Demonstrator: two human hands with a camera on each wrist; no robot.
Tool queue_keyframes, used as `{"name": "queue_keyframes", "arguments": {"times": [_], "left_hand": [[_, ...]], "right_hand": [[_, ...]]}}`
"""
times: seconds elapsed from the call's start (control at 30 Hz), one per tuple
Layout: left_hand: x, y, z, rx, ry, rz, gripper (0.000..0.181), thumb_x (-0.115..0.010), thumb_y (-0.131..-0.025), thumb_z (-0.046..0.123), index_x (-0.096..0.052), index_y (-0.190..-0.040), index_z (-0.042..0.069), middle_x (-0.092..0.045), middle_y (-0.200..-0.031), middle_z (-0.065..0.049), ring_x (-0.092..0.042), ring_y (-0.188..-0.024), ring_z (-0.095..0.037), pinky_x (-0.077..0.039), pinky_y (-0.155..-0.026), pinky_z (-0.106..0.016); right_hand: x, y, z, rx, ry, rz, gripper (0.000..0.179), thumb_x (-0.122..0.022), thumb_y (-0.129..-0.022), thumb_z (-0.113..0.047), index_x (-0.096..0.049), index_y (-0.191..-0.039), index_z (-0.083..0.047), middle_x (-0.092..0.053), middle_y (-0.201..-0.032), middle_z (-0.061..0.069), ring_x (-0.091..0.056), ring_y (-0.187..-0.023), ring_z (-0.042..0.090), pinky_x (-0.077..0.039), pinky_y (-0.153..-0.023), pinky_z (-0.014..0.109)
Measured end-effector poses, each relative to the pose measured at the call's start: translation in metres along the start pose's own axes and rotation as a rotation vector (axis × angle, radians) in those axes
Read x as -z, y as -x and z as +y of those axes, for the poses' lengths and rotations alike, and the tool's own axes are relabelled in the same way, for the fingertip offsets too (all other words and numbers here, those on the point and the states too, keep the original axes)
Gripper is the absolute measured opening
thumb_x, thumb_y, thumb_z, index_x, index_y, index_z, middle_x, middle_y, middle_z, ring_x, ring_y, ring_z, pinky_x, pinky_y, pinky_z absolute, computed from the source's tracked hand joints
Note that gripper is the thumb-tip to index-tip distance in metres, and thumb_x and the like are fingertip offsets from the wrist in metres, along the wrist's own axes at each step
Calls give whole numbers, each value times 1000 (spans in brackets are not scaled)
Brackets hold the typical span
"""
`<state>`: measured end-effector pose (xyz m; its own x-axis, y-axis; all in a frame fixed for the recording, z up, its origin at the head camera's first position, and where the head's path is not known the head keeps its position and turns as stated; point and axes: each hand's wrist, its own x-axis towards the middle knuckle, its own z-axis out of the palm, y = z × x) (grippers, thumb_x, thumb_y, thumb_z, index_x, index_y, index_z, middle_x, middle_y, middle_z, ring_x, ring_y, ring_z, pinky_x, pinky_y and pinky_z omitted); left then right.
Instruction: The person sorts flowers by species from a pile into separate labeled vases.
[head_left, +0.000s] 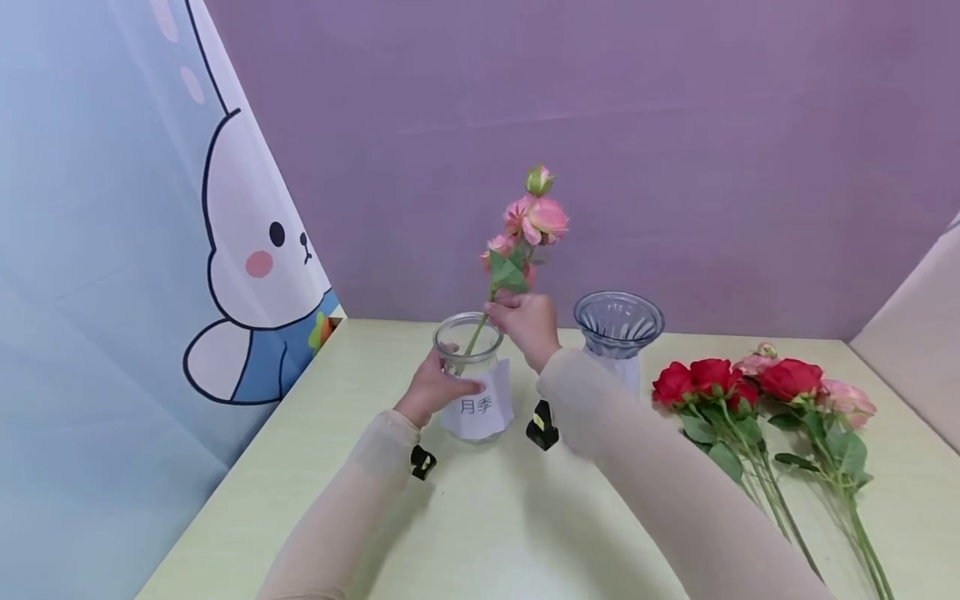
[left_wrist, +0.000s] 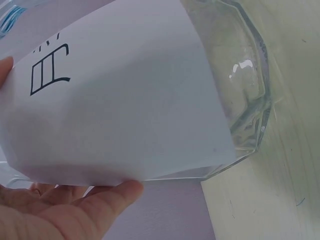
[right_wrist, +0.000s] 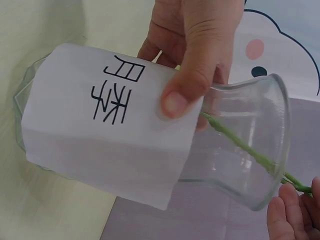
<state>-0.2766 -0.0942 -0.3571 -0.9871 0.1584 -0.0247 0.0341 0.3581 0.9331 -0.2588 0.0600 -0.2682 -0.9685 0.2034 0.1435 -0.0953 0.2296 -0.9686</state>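
Observation:
In the head view my left hand [head_left: 437, 389] grips a clear glass vase [head_left: 486, 357] from its left side, thumb across the white paper label [right_wrist: 105, 135] with black characters. The vase stands upright on the table. My right hand [head_left: 528, 327] pinches the green stem of a pink rose spray [head_left: 546, 220] just above the rim. Its lower stem [right_wrist: 240, 142] slants down inside the vase neck in the right wrist view. The left wrist view shows the label and glass base close up, with fingers of the left hand [left_wrist: 95, 207] along the side.
A smoky blue glass vase [head_left: 619, 321] stands right of the clear one, partly behind my right sleeve. Red roses [head_left: 708, 379] and pink roses [head_left: 849, 402] lie on the pale table [head_left: 480, 533] at the right. A purple backdrop [head_left: 675, 150] rises behind; a blue cartoon-printed curtain [head_left: 90, 292] hangs left.

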Motion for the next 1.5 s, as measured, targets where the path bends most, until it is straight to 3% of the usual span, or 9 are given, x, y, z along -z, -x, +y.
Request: {"name": "queue_keyframes", "arguments": {"times": [0.17,0.4,0.53,0.67,0.77,0.97,1.13,1.33,1.5], "left_hand": [[0,-1,2,-16,4,8,82,-81,-70,7,-38,-140,3,-49,-135,-20,-47,-123,-37,-38,-102,-51],[-1,0,2,1,17,-2,85,-81,-69,7,-37,-141,5,-47,-138,-21,-46,-124,-38,-37,-103,-51],[-1,0,2,8,13,-3,85,-81,-69,8,-37,-142,5,-47,-138,-20,-45,-124,-37,-37,-103,-52],[-1,-1,2,8,-8,2,84,-81,-70,9,-37,-142,5,-47,-138,-20,-46,-124,-37,-37,-103,-51],[-1,-3,2,4,-23,3,83,-81,-70,10,-38,-141,5,-47,-137,-20,-47,-123,-36,-38,-103,-50],[0,-3,2,7,-30,1,84,-82,-70,10,-38,-141,6,-47,-138,-21,-45,-125,-37,-36,-104,-51],[0,-2,0,7,-31,4,84,-82,-69,9,-38,-141,5,-46,-139,-22,-44,-126,-39,-35,-105,-52],[-1,-1,0,10,-25,5,84,-81,-69,8,-37,-141,5,-45,-141,-23,-43,-128,-39,-34,-105,-53],[0,-1,1,19,-25,5,85,-81,-70,8,-37,-142,6,-44,-142,-23,-41,-129,-39,-33,-106,-52]], "right_hand": [[-1,-2,3,23,25,17,21,-71,-86,-9,-70,-101,6,-71,-91,19,-67,-73,20,-56,-72,29],[-1,-2,7,63,273,15,22,-73,-84,-16,-72,-94,4,-72,-85,15,-64,-74,23,-53,-69,32],[-1,0,8,45,320,-26,19,-74,-84,-17,-73,-88,2,-71,-79,13,-61,-69,20,-52,-66,30],[0,1,4,-7,273,-92,17,-74,-83,-15,-73,-82,2,-64,-62,7,-53,-51,10,-49,-51,22],[4,5,1,-60,193,-138,18,-74,-84,-13,-70,-80,3,-57,-55,2,-51,-45,7,-49,-47,19],[16,15,4,-95,123,-166,23,-74,-85,-13,-69,-100,3,-64,-68,10,-58,-54,10,-55,-56,24],[28,29,16,-93,208,-219,36,-75,-84,-15,-65,-115,2,-67,-74,16,-59,-54,12,-55,-57,26],[53,55,35,-69,343,-336,34,-73,-85,-15,-65,-113,3,-64,-68,6,-58,-54,15,-52,-54,27],[85,70,56,-12,481,-380,28,-75,-83,-16,-69,-104,3,-63,-66,5,-57,-54,16,-50,-55,27]]}}
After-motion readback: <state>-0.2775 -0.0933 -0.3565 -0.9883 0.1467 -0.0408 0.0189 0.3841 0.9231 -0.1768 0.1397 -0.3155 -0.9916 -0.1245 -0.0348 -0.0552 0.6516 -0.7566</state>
